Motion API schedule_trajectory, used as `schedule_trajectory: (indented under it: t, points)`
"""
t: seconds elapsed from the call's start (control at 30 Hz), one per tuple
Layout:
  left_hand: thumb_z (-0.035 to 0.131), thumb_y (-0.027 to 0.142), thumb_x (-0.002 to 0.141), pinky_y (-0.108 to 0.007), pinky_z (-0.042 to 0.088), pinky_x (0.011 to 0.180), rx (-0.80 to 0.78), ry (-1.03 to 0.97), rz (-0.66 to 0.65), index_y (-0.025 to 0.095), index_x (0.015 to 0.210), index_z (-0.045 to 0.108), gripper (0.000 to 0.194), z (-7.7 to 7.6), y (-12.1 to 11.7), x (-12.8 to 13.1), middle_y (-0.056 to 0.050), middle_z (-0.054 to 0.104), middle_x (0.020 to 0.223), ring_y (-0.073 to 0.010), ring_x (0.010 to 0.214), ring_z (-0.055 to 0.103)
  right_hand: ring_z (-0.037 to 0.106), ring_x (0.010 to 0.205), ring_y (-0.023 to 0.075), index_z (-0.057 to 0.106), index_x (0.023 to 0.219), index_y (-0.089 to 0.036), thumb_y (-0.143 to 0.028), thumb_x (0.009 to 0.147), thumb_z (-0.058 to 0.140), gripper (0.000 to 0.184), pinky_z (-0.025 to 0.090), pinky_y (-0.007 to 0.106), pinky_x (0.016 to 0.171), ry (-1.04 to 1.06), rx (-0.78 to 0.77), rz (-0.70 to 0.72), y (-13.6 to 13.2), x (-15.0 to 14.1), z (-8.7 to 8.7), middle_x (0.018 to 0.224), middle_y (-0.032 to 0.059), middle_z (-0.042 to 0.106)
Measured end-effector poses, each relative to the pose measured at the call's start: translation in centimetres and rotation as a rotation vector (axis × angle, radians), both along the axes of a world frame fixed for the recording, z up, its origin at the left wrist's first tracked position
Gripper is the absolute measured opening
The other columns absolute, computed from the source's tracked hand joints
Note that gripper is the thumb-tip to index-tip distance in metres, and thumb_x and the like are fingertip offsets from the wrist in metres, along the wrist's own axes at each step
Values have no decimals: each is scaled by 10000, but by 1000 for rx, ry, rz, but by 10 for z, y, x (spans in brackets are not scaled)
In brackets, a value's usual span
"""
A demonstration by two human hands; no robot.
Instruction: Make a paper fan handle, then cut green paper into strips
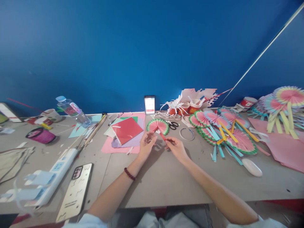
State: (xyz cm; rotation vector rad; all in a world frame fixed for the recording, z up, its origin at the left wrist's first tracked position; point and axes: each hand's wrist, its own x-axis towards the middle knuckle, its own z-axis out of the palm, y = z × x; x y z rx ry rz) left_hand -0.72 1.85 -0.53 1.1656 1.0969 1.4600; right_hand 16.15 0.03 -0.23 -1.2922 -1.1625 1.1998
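Observation:
Between my hands, over the table, is a small round pleated paper fan (163, 125), pink inside with a green and white edge. Two red paper handles spread downward from its middle. My right hand (176, 148) pinches the end of the right red handle (162, 136). My left hand (147, 144), with a dark bead bracelet on the wrist, has its fingers closed at the left red handle, which they partly hide. Black-handled scissors (174, 125) lie just right of the fan, near a roll of clear tape (186, 134).
Coloured paper sheets (127, 130) lie at left, with a bottle (73, 110), phone (76, 191) and power strip (57, 174) farther left. Finished fans (239, 139) and a white computer mouse (252, 167) are at right. A lit phone (149, 105) leans on the blue wall (142, 47).

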Motion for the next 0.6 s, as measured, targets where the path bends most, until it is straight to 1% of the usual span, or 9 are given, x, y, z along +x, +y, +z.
schedule_trajectory:
  t: [0.07, 0.13, 0.23, 0.3, 0.37, 0.47, 0.53, 0.6]
  points:
    - [781, 472, 711, -217, 521, 529, 6, 35, 10, 198, 953, 665, 384, 1, -4, 2, -41, 695, 857, -145, 709, 648, 650, 589, 157, 725, 858, -159, -443, 700, 712, 325, 538, 283, 570, -17, 18, 35, -1, -1, -1, 753, 43, 711]
    - [753, 483, 742, -213, 514, 527, -1, 71, 33, 190, 912, 674, 348, 1, -6, 2, -44, 698, 855, -139, 700, 642, 630, 609, 154, 741, 856, -161, -419, 719, 690, 296, 544, 288, 588, -56, 28, 64, -2, -2, -3, 771, 49, 722]
    - [716, 523, 779, -212, 499, 508, 8, 86, 78, 189, 835, 634, 348, -3, -5, 0, -22, 662, 758, -127, 635, 621, 609, 614, 151, 752, 862, -164, -378, 743, 662, 260, 535, 288, 601, -126, 48, 71, -2, -2, -7, 766, 46, 727]
    - [677, 564, 807, -214, 491, 495, 43, 36, 128, 206, 839, 577, 374, -6, -2, -2, 3, 629, 709, -119, 594, 602, 605, 619, 155, 750, 847, -174, -376, 737, 665, 245, 529, 289, 604, -147, 68, 42, 0, 0, -10, 761, 41, 729]
    - [637, 600, 828, -216, 489, 484, 58, -47, 195, 225, 863, 521, 395, -8, 1, -3, 16, 622, 713, -116, 580, 600, 605, 621, 161, 745, 828, -182, -393, 724, 676, 245, 524, 290, 600, -144, 74, 12, 1, 1, -11, 741, 35, 722]
    - [645, 611, 813, -215, 483, 467, 8, -147, 256, 234, 880, 493, 412, -9, 4, -4, 19, 632, 722, -119, 573, 612, 584, 572, 154, 732, 816, -176, -436, 705, 690, 286, 510, 291, 578, -107, 49, -16, 3, 2, -11, 681, 24, 688]
    - [695, 582, 777, -218, 483, 470, -49, -180, 208, 221, 857, 522, 408, -8, 4, -4, 17, 626, 693, -123, 567, 615, 582, 566, 152, 725, 812, -175, -468, 696, 697, 317, 506, 291, 577, -80, 32, -31, 4, 2, -9, 680, 24, 684]
    - [748, 540, 735, -233, 497, 496, -103, -193, 62, 201, 809, 562, 394, -5, 1, -2, -3, 639, 700, -133, 592, 627, 614, 634, 167, 720, 800, -180, -484, 692, 710, 322, 518, 293, 620, -67, 48, -47, 4, 2, -7, 728, 40, 712]
